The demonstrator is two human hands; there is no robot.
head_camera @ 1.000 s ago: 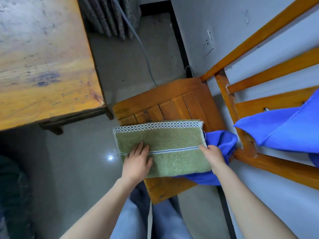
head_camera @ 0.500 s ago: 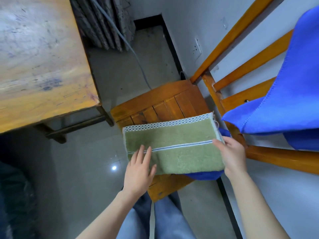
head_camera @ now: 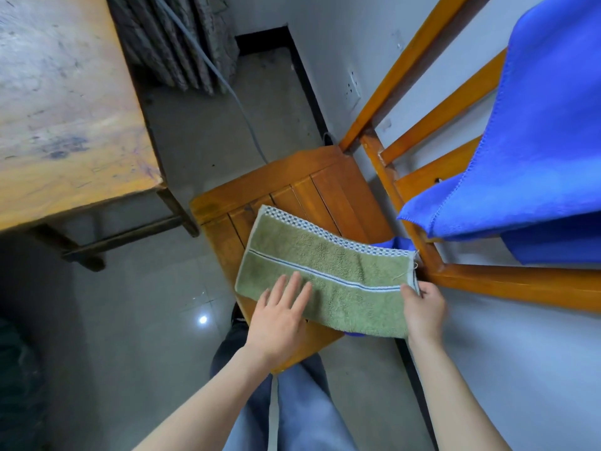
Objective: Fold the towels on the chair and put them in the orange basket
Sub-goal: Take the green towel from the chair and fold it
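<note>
Worn wooden table [head_camera: 65, 109] at ten o'clock with dark stains on its top, grey patterned curtain [head_camera: 182, 43] at eleven o'clock, grey cable [head_camera: 234, 96] running past it over glossy grey floor tiles [head_camera: 146, 320], white wall socket [head_camera: 354, 89] at one o'clock, black skirting [head_camera: 305, 89] at twelve o'clock, bright light reflection [head_camera: 202, 319] at seven o'clock

Chair back [head_camera: 520, 284] blocks right; table [head_camera: 65, 109] left; open floor [head_camera: 201, 141] between.

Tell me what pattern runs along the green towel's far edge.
A blue-and-white checkered band on the green towel, clearest in the head view.
</note>
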